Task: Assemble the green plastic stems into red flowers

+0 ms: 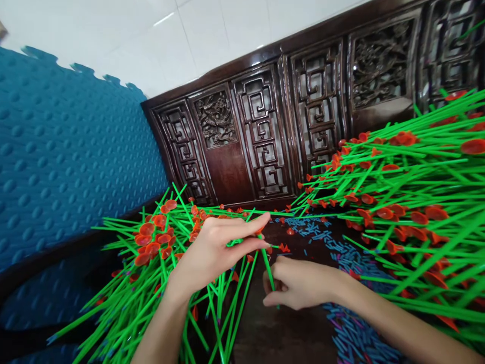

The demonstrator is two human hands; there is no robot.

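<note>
Between my two hands slants a green balloon stick [267, 265] with a red cup at its top. My left hand [215, 242] pinches the red cup end between thumb and fingers. Lower down, my right hand [297, 283] has its fingers curled round the stick, whose bottom tip shows just below them. To the left of and beneath my left hand lies a heap of green sticks with red cups [151, 240]. Loose red cups [284, 247] lie on the dark wood surface just above my right hand.
A larger pile of green sticks with red cups [417, 202] fills the right side. Many small blue tubes [356, 333], some purple, are scattered beside it. A carved dark wooden backrest [229, 174] rises behind. A blue foam mat [68, 146] stands at the left, with white floor tiles [212, 35] beyond.
</note>
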